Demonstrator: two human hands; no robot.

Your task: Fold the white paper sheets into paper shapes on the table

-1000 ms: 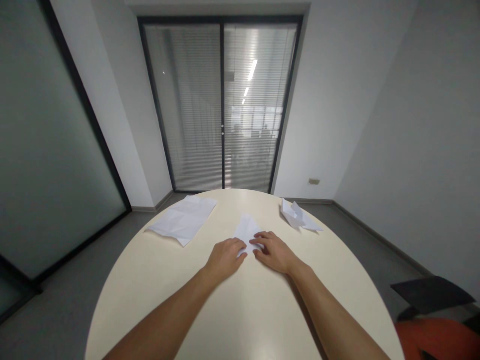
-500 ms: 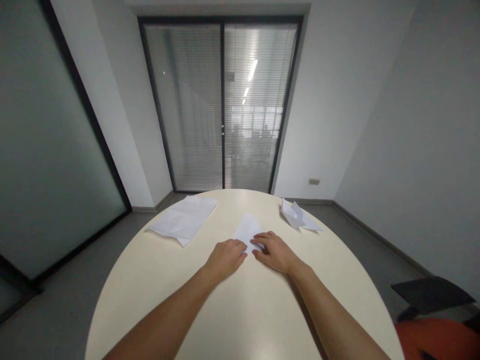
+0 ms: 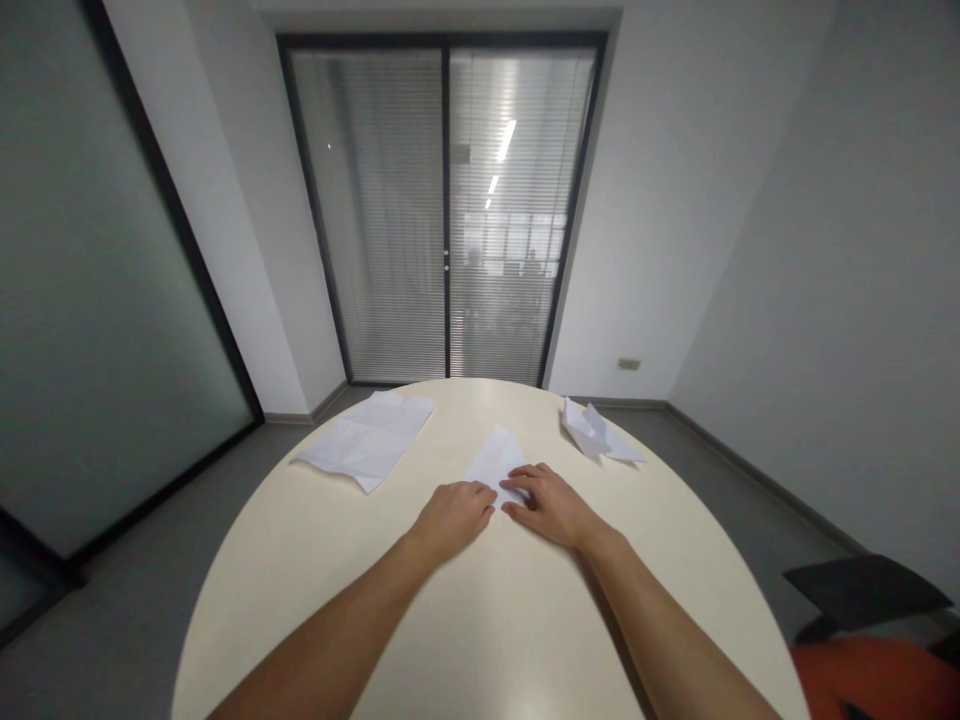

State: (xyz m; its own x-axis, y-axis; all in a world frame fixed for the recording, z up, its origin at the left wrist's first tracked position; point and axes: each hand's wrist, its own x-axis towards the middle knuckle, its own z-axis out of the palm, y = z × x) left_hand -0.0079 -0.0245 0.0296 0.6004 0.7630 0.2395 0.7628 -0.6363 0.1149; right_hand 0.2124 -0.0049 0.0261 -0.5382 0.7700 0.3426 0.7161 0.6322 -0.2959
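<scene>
A folded sheet of white paper [image 3: 496, 452], narrowing toward its far end, lies flat on the table in front of me. At its near left edge, my left hand [image 3: 456, 515] is closed on the paper, its fingers curled and the thumb close to them. Across from it, my right hand [image 3: 551, 502] rests on the near right part of the sheet. Its fingers and thumb are apart there, with a gap between them. The paper's near part is partly hidden beneath both hands.
A creased white sheet [image 3: 367, 440] lies on the round cream table [image 3: 487, 620] at the far left. Folded white paper [image 3: 589, 430] stands partly raised at the far right. A chair [image 3: 870, 660] with a red seat is at lower right. Glass doors [image 3: 446, 210] are beyond.
Almost nothing differs. The fingers of my left hand have shifted very slightly on the paper; the right hand stays in place.
</scene>
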